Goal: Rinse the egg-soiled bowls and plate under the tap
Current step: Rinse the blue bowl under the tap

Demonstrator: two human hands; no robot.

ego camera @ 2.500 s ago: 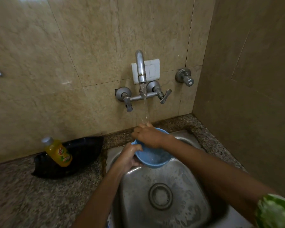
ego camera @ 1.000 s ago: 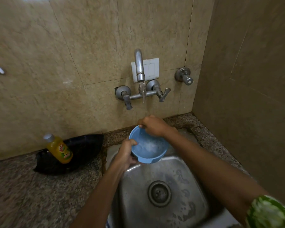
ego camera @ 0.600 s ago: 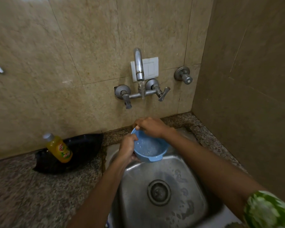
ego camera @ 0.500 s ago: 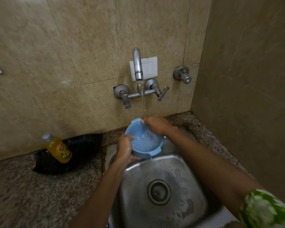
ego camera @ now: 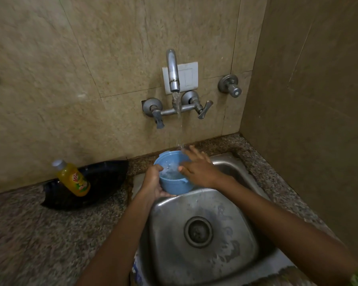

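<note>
So I'm at the sink point(ego camera: 207, 263) with the blue bowl point(ego camera: 171, 185), holding it over the back of the basin, right under the tap point(ego camera: 173, 73). Water's running and the stream lands around the far rim, pretty much where my fingers are.

My left hand point(ego camera: 153, 182) has the grip on the bowl: thumb hooked over the near-left rim, fingers curled underneath. My right hand point(ego camera: 198, 169) isn't holding anything, the fingers are spread fairly straight across the right side of the bowl's mouth, thumb down against the inside wall, basically swishing the water around. It's a bit blurry there, so I can't say exactly which fingertips touch the plastic.

Progress-wise: I'd say I'm mid-rinse on this one. There's water and droplets inside, and I can't make out any obvious egg left, but the inside is too splashy to call it clean. Probably another swirl and a tip-out.

What's left is the bigger chunk, I reckon. The task says bowls plural plus a plate, and no other bowl or plate shows up. On the surface to the left there's only a yellow bottle point(ego camera: 73, 178) leaning on something black point(ego camera: 103, 180); can't tell what that is.
</note>
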